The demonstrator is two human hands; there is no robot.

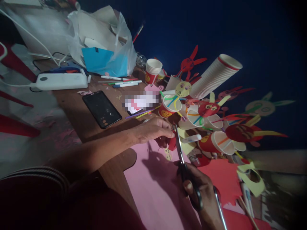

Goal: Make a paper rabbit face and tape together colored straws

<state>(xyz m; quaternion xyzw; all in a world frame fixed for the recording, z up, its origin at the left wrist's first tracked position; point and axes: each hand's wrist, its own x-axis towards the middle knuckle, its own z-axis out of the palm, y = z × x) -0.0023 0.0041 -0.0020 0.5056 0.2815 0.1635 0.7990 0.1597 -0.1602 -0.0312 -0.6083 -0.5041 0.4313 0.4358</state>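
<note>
My left hand (157, 131) pinches a small piece of red paper (172, 143) above a large pink paper sheet (153, 188). My right hand (201, 191) grips a pair of scissors (181, 153) by its black handles, with the blades pointing away from me alongside the red paper. Whether the blades touch the paper I cannot tell. Under my left hand is a small yellow cutout (168, 154) with drawn marks. A white marker (192, 138) lies just beyond the scissors, on pale yellow paper.
Paper cups (170, 105) with straws and paper animal faces stand along the far right, beside a leaning cup stack (216, 76). A black phone (102, 108), markers (127, 84), a white power strip (62, 81) and a plastic bag (129, 41) lie leftward. Red paper (223, 179) sits at right.
</note>
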